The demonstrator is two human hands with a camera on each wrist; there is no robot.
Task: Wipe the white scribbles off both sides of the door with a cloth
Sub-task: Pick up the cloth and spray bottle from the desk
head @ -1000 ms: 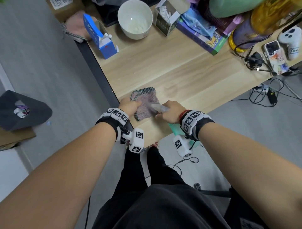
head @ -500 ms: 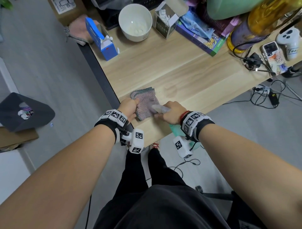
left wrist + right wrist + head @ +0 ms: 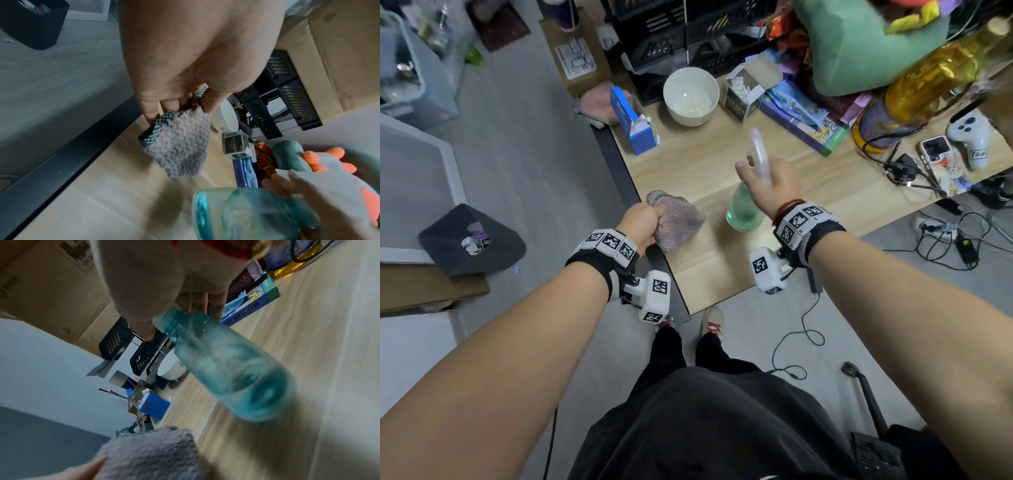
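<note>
My left hand (image 3: 642, 222) grips a grey-pink knitted cloth (image 3: 678, 219) by one bunched end, just above the near left corner of the wooden table (image 3: 705, 270). In the left wrist view the cloth (image 3: 180, 146) hangs from the curled fingers (image 3: 152, 108). My right hand (image 3: 770, 185) holds a teal spray bottle (image 3: 743, 212) by its neck, tilted above the table to the right of the cloth. Its white spray head points away from me. The right wrist view shows the bottle (image 3: 226, 366) blurred under the hand. No door or scribbles are in view.
At the table's far side stand a white bowl (image 3: 691, 96), a blue carton (image 3: 635, 125), a small open box (image 3: 743, 92), books (image 3: 804, 126), a yellow bottle (image 3: 928, 82), a phone (image 3: 936, 159) and cables. A dark bin (image 3: 470, 241) sits on the floor to the left.
Both hands have risen off the table. The left one lifted the cloth, the right one swung the spray bottle up and to the right. The head view has pulled back.
</note>
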